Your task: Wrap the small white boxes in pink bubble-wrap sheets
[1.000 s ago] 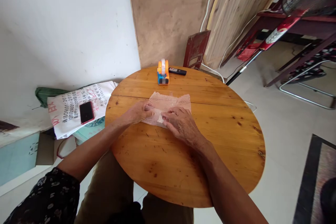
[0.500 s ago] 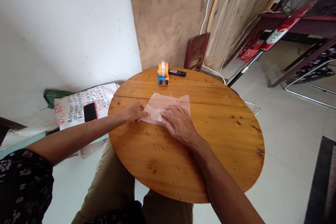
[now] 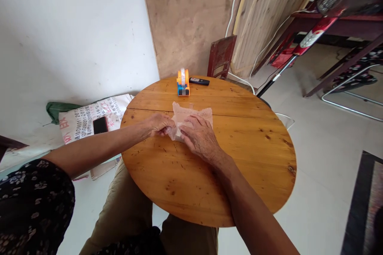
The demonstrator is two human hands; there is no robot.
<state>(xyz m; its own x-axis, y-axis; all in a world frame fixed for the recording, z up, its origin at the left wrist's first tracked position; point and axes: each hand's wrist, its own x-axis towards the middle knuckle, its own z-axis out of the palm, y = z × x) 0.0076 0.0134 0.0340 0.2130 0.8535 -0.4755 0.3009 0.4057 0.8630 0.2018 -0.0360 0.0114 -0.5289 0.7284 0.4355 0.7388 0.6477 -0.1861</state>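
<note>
A thin, translucent sheet of what looks like bubble wrap [image 3: 191, 108] lies on the round wooden table [image 3: 239, 159], its near left part gathered and folded over. My left hand [image 3: 161, 124] is closed on the sheet's left edge, bunching it between thumb and fingers. Palm down, my right hand [image 3: 202, 137] rests on the middle of the sheet with its fingers stretched out. A whitish patch shows between the two hands; whether something is wrapped inside is hidden.
An orange and blue tape dispenser [image 3: 183, 82] and a black remote-like device [image 3: 199, 81] sit at the table's far edge. A phone [image 3: 100, 125] lies on a printed sack [image 3: 72, 125] at left. Beyond the table are a chair [image 3: 222, 56] and a standing fan [image 3: 314, 36].
My left hand has moved right and pulled the sheet's left edge up and inward, crumpling it. The right hand stays on the sheet. The view has shifted slightly.
</note>
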